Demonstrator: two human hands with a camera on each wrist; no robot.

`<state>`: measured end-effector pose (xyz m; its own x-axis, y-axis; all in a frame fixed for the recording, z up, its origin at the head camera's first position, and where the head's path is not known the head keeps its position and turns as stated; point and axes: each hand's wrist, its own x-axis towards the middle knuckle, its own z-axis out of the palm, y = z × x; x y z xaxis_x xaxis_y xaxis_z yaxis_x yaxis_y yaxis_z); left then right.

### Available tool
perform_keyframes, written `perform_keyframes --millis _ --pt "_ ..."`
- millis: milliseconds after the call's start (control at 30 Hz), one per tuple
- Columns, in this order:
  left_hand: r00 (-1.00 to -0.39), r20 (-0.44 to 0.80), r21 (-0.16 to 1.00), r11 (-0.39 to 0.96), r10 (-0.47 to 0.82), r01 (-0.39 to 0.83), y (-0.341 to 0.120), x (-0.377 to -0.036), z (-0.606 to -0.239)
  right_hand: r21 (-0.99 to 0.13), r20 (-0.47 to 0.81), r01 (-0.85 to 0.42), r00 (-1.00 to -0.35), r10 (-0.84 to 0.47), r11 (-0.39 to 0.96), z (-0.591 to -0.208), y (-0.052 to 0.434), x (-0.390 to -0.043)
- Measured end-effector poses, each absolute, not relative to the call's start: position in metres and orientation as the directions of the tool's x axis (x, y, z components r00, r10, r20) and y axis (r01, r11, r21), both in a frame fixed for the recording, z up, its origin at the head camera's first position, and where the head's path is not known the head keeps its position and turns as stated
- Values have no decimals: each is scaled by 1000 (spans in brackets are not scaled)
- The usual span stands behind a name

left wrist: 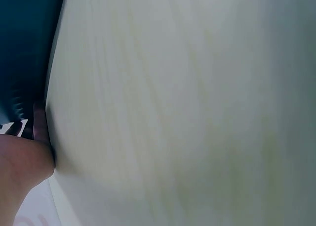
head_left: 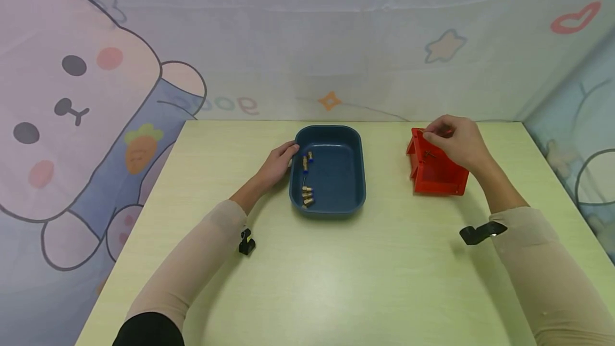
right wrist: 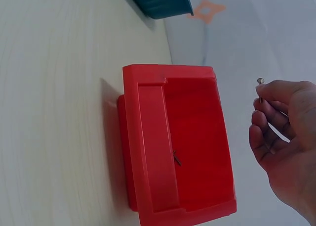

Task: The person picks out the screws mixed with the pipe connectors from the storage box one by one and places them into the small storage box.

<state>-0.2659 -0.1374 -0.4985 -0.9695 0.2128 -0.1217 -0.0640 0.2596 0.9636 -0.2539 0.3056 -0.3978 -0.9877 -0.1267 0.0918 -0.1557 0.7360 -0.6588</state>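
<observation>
While pinching a screw [right wrist: 260,81], right hand [head_left: 456,143] above bin [head_left: 434,175]

Bright even overhead light, soft shadows, head view bowed at edges, left wrist view blurred

On the table [head_left: 336,282], the tray [head_left: 353,196] holding fittings [head_left: 306,195] lies left of the bin [head_left: 439,180].

the left wrist view was blurred, and only a small part of the left hand [left wrist: 22,169] showed at its lower left edge. the brass parts [head_left: 306,180] in the blue tray [head_left: 346,175] were too small to identify. the right hand [head_left: 458,140] covered the back rim of the red bin [head_left: 434,178]. the thing pinched by its fingers [right wrist: 269,100] was mostly hidden, only a small round head [right wrist: 260,81] showed.
</observation>
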Motion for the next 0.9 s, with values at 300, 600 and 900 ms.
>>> perform_keyframes --millis 300,600,900 --pt "-970 -118 961 269 213 -58 -138 -265 -498 -657 99 -138 -990 -97 741 -403 311 -259" --pt "-971 -116 960 274 211 -55 -137 -264 -498 -651 79 -109 -994 -76 751 -406 317 -267" --pt "-970 -111 960 274 216 -49 -137 -265 -500 -657 72 -82 -996 -46 749 -417 322 -271"
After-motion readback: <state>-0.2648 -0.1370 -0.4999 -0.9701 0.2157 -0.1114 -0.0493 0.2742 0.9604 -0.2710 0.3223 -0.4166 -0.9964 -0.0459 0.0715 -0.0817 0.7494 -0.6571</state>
